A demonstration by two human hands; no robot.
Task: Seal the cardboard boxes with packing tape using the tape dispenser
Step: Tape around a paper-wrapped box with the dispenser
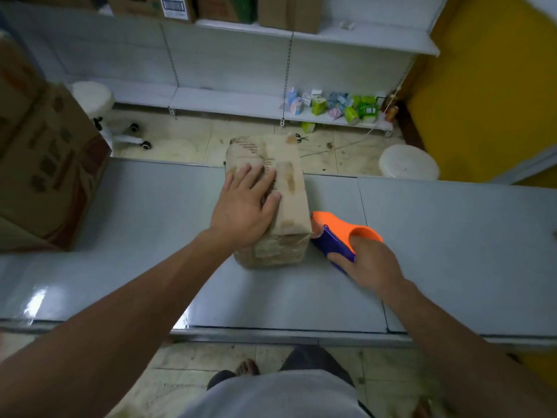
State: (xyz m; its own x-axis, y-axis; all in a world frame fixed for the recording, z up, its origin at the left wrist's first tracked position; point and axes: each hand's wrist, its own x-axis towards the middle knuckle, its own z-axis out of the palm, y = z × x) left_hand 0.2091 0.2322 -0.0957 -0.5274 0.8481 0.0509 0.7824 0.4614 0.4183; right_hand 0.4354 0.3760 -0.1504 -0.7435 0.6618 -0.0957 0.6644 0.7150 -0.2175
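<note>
On counter (437,236), box (291,188) runs lengthwise away; dispenser (334,236) nose meets it.

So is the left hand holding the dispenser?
No, the left hand lies flat on the box; the right hand grips the dispenser.

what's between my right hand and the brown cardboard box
The orange and blue tape dispenser, gripped by the right hand, nose against the near corner of the brown cardboard box; head view.

We see dim, flat light; white glare patches sit on the table (150,224) near its front edge, straight lines bow outward, and the corners blur.
</note>
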